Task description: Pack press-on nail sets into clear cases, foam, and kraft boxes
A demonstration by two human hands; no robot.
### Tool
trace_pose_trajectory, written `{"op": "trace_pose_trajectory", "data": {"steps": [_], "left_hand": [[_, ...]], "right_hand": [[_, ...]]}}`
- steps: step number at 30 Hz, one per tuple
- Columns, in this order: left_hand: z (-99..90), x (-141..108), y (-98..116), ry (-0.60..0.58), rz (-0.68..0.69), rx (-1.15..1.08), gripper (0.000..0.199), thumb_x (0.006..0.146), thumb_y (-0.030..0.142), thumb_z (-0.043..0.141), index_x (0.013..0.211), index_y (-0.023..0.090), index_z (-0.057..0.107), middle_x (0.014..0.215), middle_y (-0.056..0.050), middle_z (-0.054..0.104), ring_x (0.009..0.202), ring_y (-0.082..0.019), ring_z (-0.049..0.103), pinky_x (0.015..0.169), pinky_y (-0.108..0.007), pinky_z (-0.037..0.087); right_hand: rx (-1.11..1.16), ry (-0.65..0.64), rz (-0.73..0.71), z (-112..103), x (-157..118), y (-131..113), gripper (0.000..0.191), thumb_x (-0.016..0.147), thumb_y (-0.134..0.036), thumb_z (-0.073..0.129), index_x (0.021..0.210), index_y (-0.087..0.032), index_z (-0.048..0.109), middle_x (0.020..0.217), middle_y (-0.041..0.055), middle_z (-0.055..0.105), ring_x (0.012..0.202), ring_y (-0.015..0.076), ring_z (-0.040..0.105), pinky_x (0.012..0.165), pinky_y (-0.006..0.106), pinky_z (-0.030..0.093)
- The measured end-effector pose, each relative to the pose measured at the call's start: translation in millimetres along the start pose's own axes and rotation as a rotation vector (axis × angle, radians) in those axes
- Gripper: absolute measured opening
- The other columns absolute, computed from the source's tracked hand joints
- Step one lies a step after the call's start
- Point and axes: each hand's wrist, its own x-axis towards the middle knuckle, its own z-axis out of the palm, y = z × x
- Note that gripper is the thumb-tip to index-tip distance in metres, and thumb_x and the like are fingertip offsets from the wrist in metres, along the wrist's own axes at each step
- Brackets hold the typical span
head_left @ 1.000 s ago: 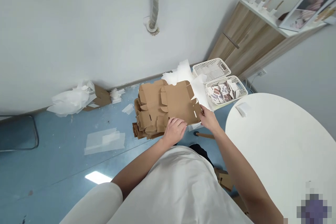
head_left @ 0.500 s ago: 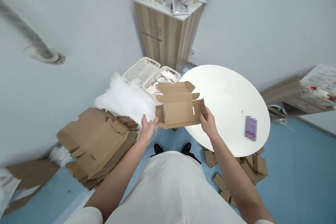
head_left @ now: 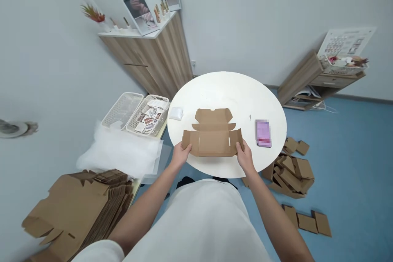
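An unfolded brown cardboard box (head_left: pixel 214 141) is held over the near part of the round white table (head_left: pixel 221 90), its long flap spread toward the far side. My left hand (head_left: pixel 181 153) grips its left side panel, thumb on the inner face. On the opposite side panel, my right hand (head_left: pixel 245 156) has a similar grip, with the fingers partly hidden behind the cardboard. A small white packet (head_left: pixel 176 113) lies at the table's left edge. To the right of the box is a pixelated purple item (head_left: pixel 263 133).
Left of the table are a basket of small packets (head_left: pixel 149 115), white plastic sheets (head_left: pixel 123 153) and a stack of flat cardboard (head_left: pixel 73 208). Folded boxes (head_left: pixel 291 172) lie on the floor at right. A wooden cabinet (head_left: pixel 166 57) stands behind.
The view has turned right toward the table. The cardboard is now over the table, and my left hand, earlier at its edge with fingers spread, has closed on the left panel.
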Motion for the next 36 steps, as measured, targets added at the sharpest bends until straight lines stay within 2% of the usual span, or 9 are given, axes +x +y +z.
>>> {"op": "trace_pose_trajectory", "data": {"steps": [6, 10, 13, 17, 20, 23, 28, 31, 36], "left_hand": [[33.0, 18.6, -9.9, -0.016, -0.059, 0.186, 0.032, 0.069, 0.030, 0.062, 0.096, 0.013, 0.061, 0.095, -0.010, 0.066, 0.084, -0.021, 0.063, 0.070, -0.031, 0.049], [43.5, 34.9, -18.3, -0.035, -0.127, 0.260, 0.030, 0.071, 0.029, 0.059, 0.097, 0.013, 0.060, 0.095, -0.010, 0.066, 0.082, -0.020, 0.063, 0.069, -0.031, 0.050], [45.3, 45.7, -23.4, -0.038, -0.139, 0.339, 0.029, 0.072, 0.028, 0.058, 0.097, 0.013, 0.060, 0.094, -0.010, 0.066, 0.082, -0.021, 0.062, 0.071, -0.031, 0.049], [45.2, 51.7, -28.3, -0.048, -0.141, 0.414, 0.031, 0.074, 0.029, 0.055, 0.101, 0.013, 0.058, 0.095, -0.011, 0.063, 0.084, -0.020, 0.061, 0.073, -0.032, 0.048], [44.3, 45.6, -28.8, 0.017, -0.047, 0.497, 0.055, 0.073, 0.037, 0.056, 0.121, 0.012, 0.043, 0.112, -0.015, 0.054, 0.097, -0.022, 0.056, 0.080, -0.035, 0.046], [43.3, 31.1, -25.9, 0.026, 0.182, 0.726, 0.078, 0.067, 0.047, 0.060, 0.130, 0.013, 0.029, 0.127, -0.018, 0.040, 0.117, -0.028, 0.040, 0.092, -0.043, 0.037], [47.8, 7.7, -24.1, -0.282, 0.545, 1.109, 0.077, 0.060, 0.045, 0.068, 0.127, 0.021, 0.038, 0.133, -0.014, 0.036, 0.127, -0.032, 0.025, 0.102, -0.049, 0.017], [55.1, 4.5, -26.9, -0.301, 0.557, 1.250, 0.076, 0.062, 0.037, 0.068, 0.129, 0.022, 0.035, 0.138, -0.014, 0.030, 0.129, -0.032, 0.022, 0.102, -0.050, 0.015], [63.7, 13.6, -29.6, -0.281, 0.433, 1.306, 0.083, 0.066, 0.030, 0.066, 0.135, 0.020, 0.022, 0.141, -0.016, 0.023, 0.126, -0.031, 0.028, 0.100, -0.049, 0.021]], "right_hand": [[0.065, -0.046, 0.273, -30.6, 17.3, 33.4, 0.038, 0.077, -0.041, 0.041, 0.099, -0.016, 0.058, 0.097, 0.0083, 0.062, 0.087, 0.0207, 0.056, 0.070, 0.031, 0.046], [0.052, -0.128, 0.311, -34.4, 25.6, 49.7, 0.025, 0.071, -0.029, 0.043, 0.084, -0.015, 0.059, 0.080, 0.0037, 0.063, 0.071, 0.0163, 0.055, 0.061, 0.027, 0.043], [-0.060, -0.158, 0.299, -30.7, 28.6, 62.0, 0.028, 0.068, -0.026, 0.045, 0.090, -0.016, 0.059, 0.084, 0.0034, 0.063, 0.070, 0.0156, 0.056, 0.064, 0.028, 0.044], [-0.203, -0.225, 0.289, -30.1, 30.4, 74.8, 0.049, 0.070, -0.027, 0.047, 0.118, -0.019, 0.046, 0.097, 0.0051, 0.061, 0.077, 0.0158, 0.059, 0.072, 0.031, 0.046], [-0.400, -0.156, 0.248, -35.9, 36.4, 74.9, 0.066, 0.070, -0.031, 0.051, 0.131, -0.017, 0.031, 0.109, 0.0095, 0.055, 0.092, 0.0202, 0.056, 0.083, 0.036, 0.042], [-0.561, -0.078, 0.155, -39.4, 52.3, 64.3, 0.070, 0.070, -0.037, 0.053, 0.132, -0.015, 0.030, 0.120, 0.0135, 0.048, 0.111, 0.0260, 0.044, 0.094, 0.042, 0.033], [-0.478, -0.163, 0.105, -24.6, 96.0, 44.4, 0.066, 0.071, -0.042, 0.053, 0.131, -0.022, 0.033, 0.125, 0.0106, 0.046, 0.117, 0.0254, 0.040, 0.095, 0.042, 0.033], [-0.306, -0.178, 0.192, -9.6, 122.7, 46.4, 0.062, 0.073, -0.043, 0.052, 0.130, -0.025, 0.035, 0.122, 0.0088, 0.050, 0.108, 0.0220, 0.049, 0.089, 0.039, 0.039], [-0.151, -0.085, 0.249, 6.2, 148.2, 64.4, 0.051, 0.073, -0.029, 0.052, 0.124, -0.022, 0.044, 0.112, 0.0071, 0.059, 0.094, 0.0175, 0.058, 0.084, 0.033, 0.045]]}}
